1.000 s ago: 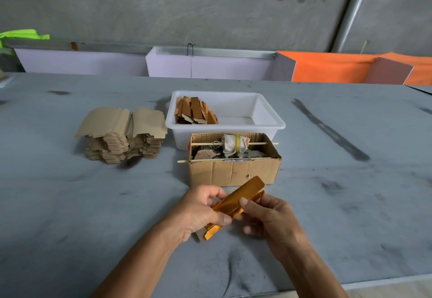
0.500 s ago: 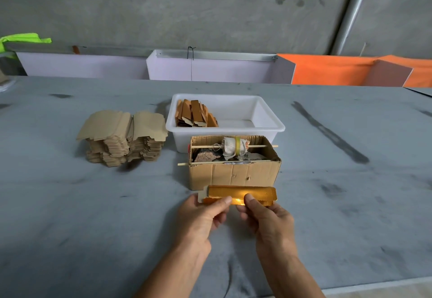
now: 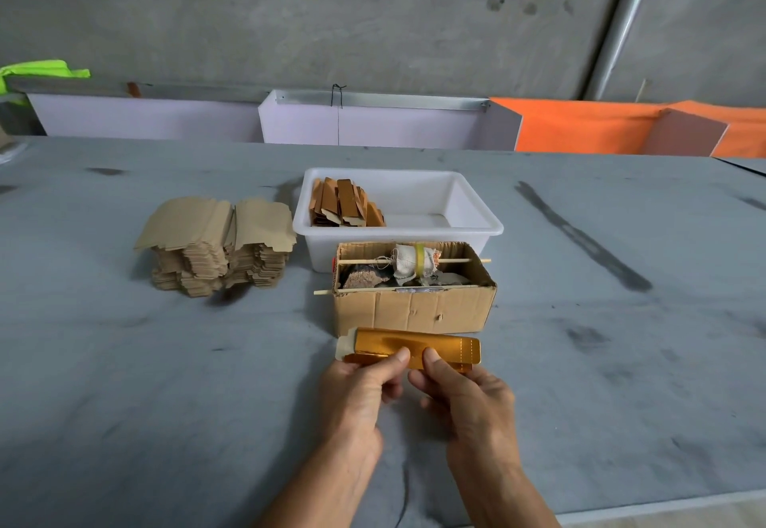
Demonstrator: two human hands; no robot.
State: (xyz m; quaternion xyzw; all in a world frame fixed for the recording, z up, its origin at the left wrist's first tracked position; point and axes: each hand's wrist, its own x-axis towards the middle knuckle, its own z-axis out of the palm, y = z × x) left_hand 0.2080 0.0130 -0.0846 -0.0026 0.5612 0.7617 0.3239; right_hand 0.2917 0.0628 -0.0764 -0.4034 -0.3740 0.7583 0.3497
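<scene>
A shiny gold card sleeve (image 3: 414, 346) lies level just in front of the brown cardboard box (image 3: 414, 308), with a pale flap at its left end. My left hand (image 3: 359, 392) pinches its lower edge near the middle, thumb on top. Right beside it, my right hand (image 3: 464, 397) pinches the same edge, its thumb close to the left thumb. A white plastic tub (image 3: 476, 212) behind the box holds several folded gold-brown pieces (image 3: 344, 204) at its left end. A stack of flat tan card blanks (image 3: 215, 245) sits to the left.
The cardboard box holds a cloth bundle (image 3: 412, 260) on a wooden skewer plus scraps. White and orange panels (image 3: 580, 125) line the back of the grey table (image 3: 621, 361), whose front edge runs at the lower right. A concrete wall rises behind.
The gold sleeve has turned from a slanted position to level and moved forward close to the cardboard box. Both hands shifted forward with it, thumbs now side by side on its lower edge.
</scene>
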